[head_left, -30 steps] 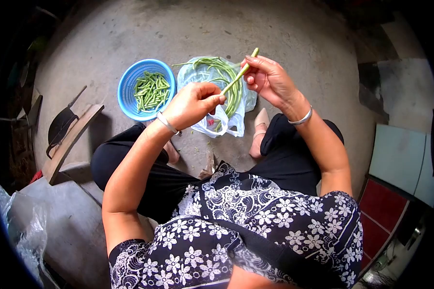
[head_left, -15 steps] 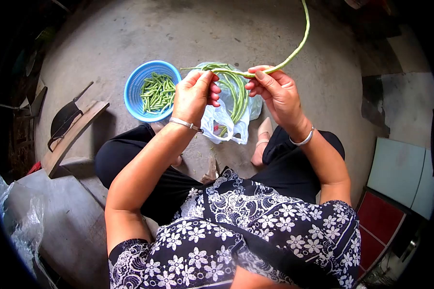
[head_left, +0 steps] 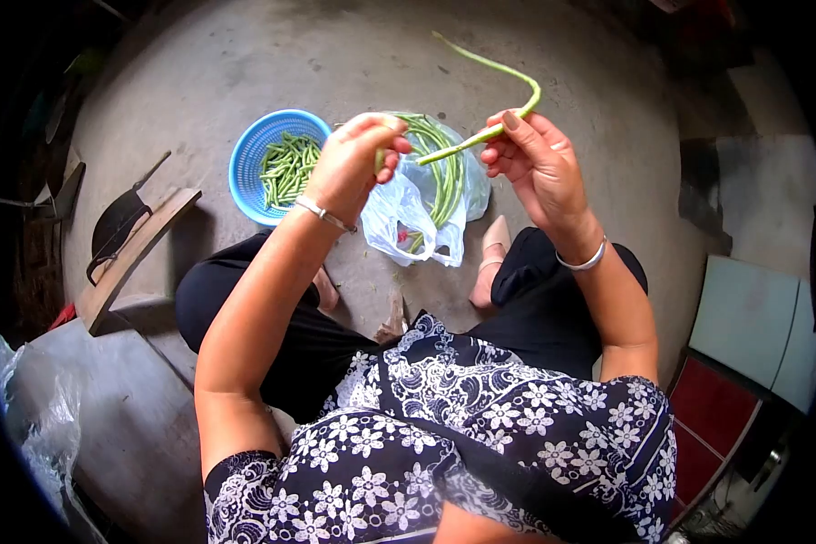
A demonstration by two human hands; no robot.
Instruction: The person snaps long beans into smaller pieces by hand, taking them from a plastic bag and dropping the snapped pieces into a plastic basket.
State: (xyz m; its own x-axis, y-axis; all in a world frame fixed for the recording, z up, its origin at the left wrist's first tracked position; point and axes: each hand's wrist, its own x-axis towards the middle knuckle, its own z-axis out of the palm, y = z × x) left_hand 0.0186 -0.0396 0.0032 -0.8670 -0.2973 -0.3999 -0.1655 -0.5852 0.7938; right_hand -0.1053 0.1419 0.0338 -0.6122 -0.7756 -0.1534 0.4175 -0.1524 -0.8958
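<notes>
A long green bean (head_left: 476, 139) is held aloft in the upper middle of the frame, its thicker end pointing left and its thin tail curling back near the top. Right of centre, the right hand (head_left: 539, 168) has its thumb and fingers clamped on it. The left hand (head_left: 349, 163), just left of the bean's end and apart from it, has its fingers curled together on a short green piece (head_left: 379, 161). Between the hands and below, a plastic bag (head_left: 394, 213) with more long beans (head_left: 446, 189) lies on the concrete floor (head_left: 372, 54). Left of it, a blue basket (head_left: 247, 159) holds many cut pieces (head_left: 287, 168). A wooden plank (head_left: 145, 254) slants at the frame's left.
</notes>
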